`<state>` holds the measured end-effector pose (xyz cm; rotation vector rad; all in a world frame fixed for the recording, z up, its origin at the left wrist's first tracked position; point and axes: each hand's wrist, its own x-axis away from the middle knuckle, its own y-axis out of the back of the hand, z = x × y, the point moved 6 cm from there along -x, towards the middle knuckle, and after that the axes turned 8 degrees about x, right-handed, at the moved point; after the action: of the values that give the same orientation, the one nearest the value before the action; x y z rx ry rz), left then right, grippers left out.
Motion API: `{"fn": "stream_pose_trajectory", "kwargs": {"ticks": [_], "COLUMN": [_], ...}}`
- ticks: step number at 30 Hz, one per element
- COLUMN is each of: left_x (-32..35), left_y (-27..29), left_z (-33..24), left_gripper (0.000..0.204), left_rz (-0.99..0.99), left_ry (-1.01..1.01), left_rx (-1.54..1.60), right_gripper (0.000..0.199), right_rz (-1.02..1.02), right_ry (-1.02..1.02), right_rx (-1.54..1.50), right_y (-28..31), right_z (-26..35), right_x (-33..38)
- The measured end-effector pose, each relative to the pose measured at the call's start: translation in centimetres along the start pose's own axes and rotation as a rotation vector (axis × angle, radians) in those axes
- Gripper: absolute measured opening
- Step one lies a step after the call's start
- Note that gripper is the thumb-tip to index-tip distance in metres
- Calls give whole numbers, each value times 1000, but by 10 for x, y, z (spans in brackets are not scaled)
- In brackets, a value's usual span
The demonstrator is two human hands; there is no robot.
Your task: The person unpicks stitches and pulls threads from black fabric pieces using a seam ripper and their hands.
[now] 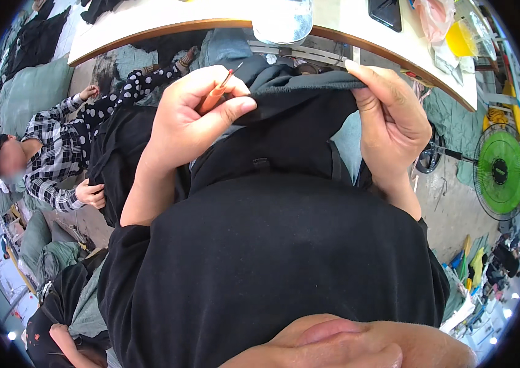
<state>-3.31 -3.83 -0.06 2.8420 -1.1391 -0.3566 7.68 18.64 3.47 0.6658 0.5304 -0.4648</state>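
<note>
An orange-handled pointed tool (214, 97) was gripped in the left hand (195, 113), its handle slanted across the fingers and its thin metal tip directed away from the body and toward the right. A grey-green cloth (309, 81) was stretched between the two hands, in front of the wearer's chest and short of the white table (180, 13); its rough edge ran roughly crosswise to the body, so that the tool's long axis was set at a slant to it. The far right end of that edge was pinched between the thumb and fingers of the right hand (395, 113). The tool's tip was placed near the cloth's left end, well apart from the right hand; whether the cloth was touched by the tip, or also held by the left fingers, could not be told.
</note>
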Motion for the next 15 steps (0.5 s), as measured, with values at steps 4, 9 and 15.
{"fn": "stream_pose_trajectory", "kwargs": {"ticks": [4,9,15], "left_x": [-15,-63,-130], "left_y": [3,26,33], "left_z": [28,46,31], "left_gripper": [8,10,31], "left_rz": [-138,-136,-55], "left_ry": [76,-62,-277], "left_rx": [137,-172,45], "right_gripper": [19,9,9], "right_rz": [-43,-4,-3], "right_ry": [-5,-289,-260], "right_rx": [33,-219,-58], "right_y": [-9,-22,-26], "right_z": [-13,-63,-80], "right_x": [-13,-30,-32]}}
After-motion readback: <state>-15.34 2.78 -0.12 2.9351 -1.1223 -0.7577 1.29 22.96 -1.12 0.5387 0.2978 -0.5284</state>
